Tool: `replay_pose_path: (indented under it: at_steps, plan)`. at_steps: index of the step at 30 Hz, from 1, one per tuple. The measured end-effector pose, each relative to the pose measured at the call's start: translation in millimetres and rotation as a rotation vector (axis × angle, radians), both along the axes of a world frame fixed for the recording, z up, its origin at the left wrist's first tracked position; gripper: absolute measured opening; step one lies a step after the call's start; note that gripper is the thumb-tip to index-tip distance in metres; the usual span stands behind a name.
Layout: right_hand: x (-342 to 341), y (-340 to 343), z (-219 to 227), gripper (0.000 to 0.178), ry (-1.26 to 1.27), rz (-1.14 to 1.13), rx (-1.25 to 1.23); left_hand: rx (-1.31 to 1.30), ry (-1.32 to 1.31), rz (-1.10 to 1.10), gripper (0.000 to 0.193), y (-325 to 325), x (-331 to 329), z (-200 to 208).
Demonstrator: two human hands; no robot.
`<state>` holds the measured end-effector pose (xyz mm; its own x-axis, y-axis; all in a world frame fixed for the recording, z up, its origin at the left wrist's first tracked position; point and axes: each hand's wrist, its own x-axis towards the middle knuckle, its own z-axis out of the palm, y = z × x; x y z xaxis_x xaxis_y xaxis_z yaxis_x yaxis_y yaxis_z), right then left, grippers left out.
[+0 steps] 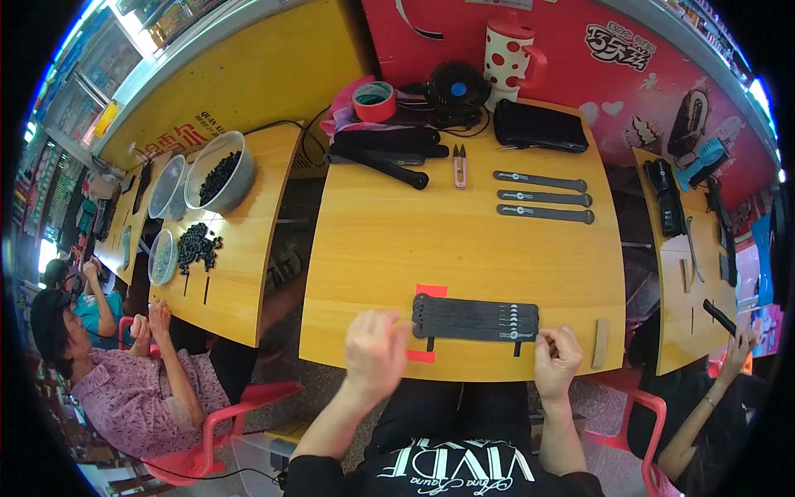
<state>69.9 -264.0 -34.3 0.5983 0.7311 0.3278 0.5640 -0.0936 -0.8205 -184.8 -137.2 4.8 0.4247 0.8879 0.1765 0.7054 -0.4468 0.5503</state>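
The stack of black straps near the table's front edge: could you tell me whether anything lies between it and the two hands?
Nothing visible does. The left hand and right hand sit at the front edge, either side of the stack of black straps; only bare yellow table lies between.

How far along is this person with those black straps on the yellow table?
Done, it seems: a stack of black straps lies gathered near the table's front edge, over red tape marks. In hand: the left hand and right hand hover closed at the stack's ends; whether they pinch anything is unclear. Left: three single straps lie apart farther back, beside small snips.
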Motion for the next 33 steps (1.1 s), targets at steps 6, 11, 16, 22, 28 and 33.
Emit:
replay_pose_path:
  at_steps: [6,11,16,22,28,33]
  plan:
    - [-27.5,2.4,19.6,0.052,-0.588,0.210,-0.216,0.055,0.349,-0.446,0.100,-17.2,30.2,10.9]
    - [-11.7,-0.2,19.1,0.072,-0.760,0.190,-0.511,-0.022,0.480,-0.419,0.119,6.3,17.6,-17.2]
    - [-7.1,-5.2,20.7,0.075,-0.750,0.250,-0.547,0.010,0.452,-0.391,0.117,2.9,21.4,-17.2]
    - [26.1,-5.9,-3.0,0.060,-0.224,0.156,-0.227,-0.046,0.433,-0.424,0.115,6.0,21.6,-16.4]
    - [27.2,2.1,13.2,0.057,-0.268,0.093,-0.230,0.045,0.457,-0.444,0.111,-20.8,48.7,10.5]
    - [25.5,-1.2,11.8,0.062,-0.325,0.085,-0.252,0.159,0.368,-0.704,0.110,-37.4,85.6,5.9]
